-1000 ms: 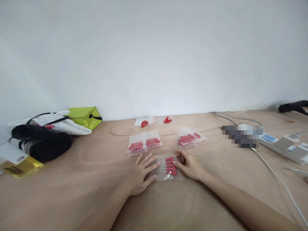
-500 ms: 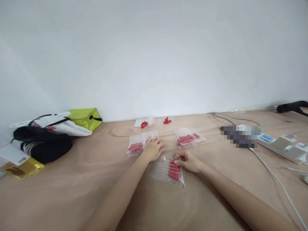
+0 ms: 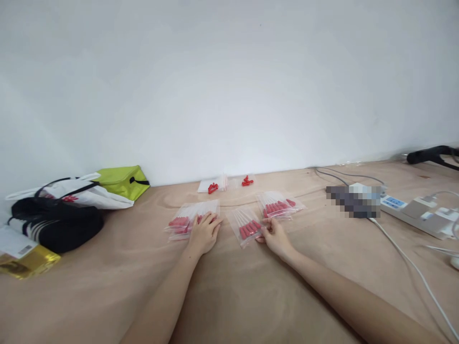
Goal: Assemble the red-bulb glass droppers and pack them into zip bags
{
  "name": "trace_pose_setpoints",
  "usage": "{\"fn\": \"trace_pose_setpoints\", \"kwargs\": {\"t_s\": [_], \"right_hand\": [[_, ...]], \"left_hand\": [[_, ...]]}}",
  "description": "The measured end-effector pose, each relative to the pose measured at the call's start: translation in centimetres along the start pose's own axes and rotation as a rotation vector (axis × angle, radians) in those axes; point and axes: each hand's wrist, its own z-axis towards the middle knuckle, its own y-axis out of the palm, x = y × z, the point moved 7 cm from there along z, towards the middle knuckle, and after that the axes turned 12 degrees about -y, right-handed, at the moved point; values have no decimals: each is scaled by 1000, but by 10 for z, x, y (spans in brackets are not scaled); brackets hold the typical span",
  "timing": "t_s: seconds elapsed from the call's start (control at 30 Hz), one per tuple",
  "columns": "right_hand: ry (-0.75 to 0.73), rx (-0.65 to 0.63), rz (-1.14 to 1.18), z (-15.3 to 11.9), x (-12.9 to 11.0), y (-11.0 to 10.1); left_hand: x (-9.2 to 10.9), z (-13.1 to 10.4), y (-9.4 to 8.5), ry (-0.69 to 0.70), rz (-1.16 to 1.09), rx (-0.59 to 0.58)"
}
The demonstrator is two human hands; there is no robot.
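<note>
My right hand (image 3: 275,239) pinches the right edge of a clear zip bag (image 3: 234,217) that holds several slim pieces with red ends. This bag lies tilted on the table between two groups of similar bags. On the left group of bags (image 3: 182,210) rests my left hand (image 3: 204,234), its fingers spread over the red ends and partly hiding them. The right group of bags (image 3: 272,198), with several red-ended pieces inside, lies just beyond my right hand.
Near the wall are two small bags with loose red pieces (image 3: 213,188) (image 3: 247,181). A lime-green bag (image 3: 124,181), a black bag (image 3: 60,222) and a yellow liquid container (image 3: 32,260) stand left. To the right are a power strip (image 3: 412,212) and a white cable (image 3: 409,260).
The bag in my right hand has moved away from me and turned, its red ends now nearer me. My left hand has shifted left and nearer me, and the left bags have moved left, overlapping more.
</note>
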Motion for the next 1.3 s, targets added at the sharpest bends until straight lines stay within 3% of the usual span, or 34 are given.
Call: {"fn": "trace_pose_setpoints", "kwargs": {"t_s": [0.13,0.27,0.47,0.6,0.7,0.83,1.07,1.3], "right_hand": [[-19,-37,-52,9,-1,19],[-104,-107,-162,12,-13,13],[-908,-320,-833,-3,-61,6],[-1261,-410,-1142,-7,-66,13],[-1410,-416,-1213,-7,-67,18],[-1434,-374,-1176,-6,-67,18],[-1282,-255,-1033,-6,-73,7],[-1264,-314,-1037,-7,-72,9]], "left_hand": [[6,-6,-10,3,-53,148],[31,-23,-13,175,-283,156],[50,-23,-6,220,-420,103],[54,-16,-4,247,-428,56],[55,-14,-4,261,-427,20],[54,-16,-5,269,-416,27],[54,-24,-14,369,-333,255],[49,-22,-5,405,-262,292]]}}
